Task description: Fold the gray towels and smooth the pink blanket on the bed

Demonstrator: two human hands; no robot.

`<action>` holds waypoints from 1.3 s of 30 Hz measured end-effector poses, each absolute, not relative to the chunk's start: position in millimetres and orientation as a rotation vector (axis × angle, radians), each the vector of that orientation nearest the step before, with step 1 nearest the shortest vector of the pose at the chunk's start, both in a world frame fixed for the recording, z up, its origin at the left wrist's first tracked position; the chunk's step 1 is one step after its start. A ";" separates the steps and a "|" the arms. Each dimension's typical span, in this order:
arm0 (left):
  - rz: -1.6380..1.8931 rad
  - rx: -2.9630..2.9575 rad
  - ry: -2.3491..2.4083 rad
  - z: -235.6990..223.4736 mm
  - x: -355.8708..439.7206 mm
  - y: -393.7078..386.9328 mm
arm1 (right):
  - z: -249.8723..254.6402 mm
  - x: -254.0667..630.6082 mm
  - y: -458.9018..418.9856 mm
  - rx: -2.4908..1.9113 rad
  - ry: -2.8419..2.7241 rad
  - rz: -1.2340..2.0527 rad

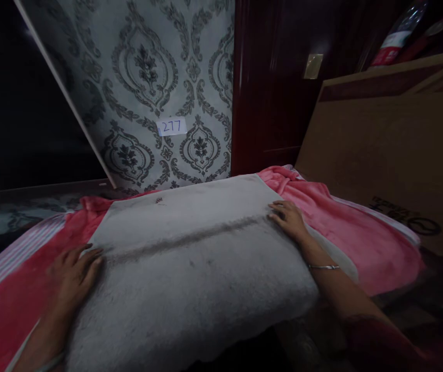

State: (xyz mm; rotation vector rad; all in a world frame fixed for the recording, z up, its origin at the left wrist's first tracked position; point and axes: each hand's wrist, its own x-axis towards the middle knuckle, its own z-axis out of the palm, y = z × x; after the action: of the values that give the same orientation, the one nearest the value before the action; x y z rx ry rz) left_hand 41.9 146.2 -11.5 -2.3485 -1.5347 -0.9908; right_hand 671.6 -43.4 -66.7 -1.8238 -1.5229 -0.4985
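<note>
Digits "277" stand in blue handwriting on a small white paper label, stuck to silvery wallpaper with dark damask medallions. Dark printing and an oval mark show low on a large brown cardboard box to my right, but I cannot make out the letters. Above it, a clear plastic bottle with a red-and-white label bears print too small for me to read. Before me, a pale grey, fuzzy sheet of cloth lies between my two hands, over a pinkish-red plush blanket, with a dark band running across it from one hand to the other. My left hand rests at its left edge, half open, fingers loosely bent and parted; whether they pinch the cloth I cannot tell. My right hand, wearing a thin silvery bracelet at the wrist, lies near the cloth's right edge, fingers extended and slightly apart, touching the surface without a visible grip.
</note>
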 end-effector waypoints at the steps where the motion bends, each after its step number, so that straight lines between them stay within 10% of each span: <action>1: -0.923 -2.401 -1.457 -12.3 46.5 145.7 | -66.7 661.8 -42.0 -1.806 -1.630 -0.480; 39: -0.673 -2.296 -1.550 -12.0 49.8 127.9 | -80.6 648.7 -44.0 -1.874 -1.745 -0.737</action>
State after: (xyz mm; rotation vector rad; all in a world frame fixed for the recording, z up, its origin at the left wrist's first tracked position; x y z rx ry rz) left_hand 49.8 127.9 -12.0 -2.2963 -1.5504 -0.6728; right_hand 648.7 -44.0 -80.6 -1.8738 -1.7446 -0.7369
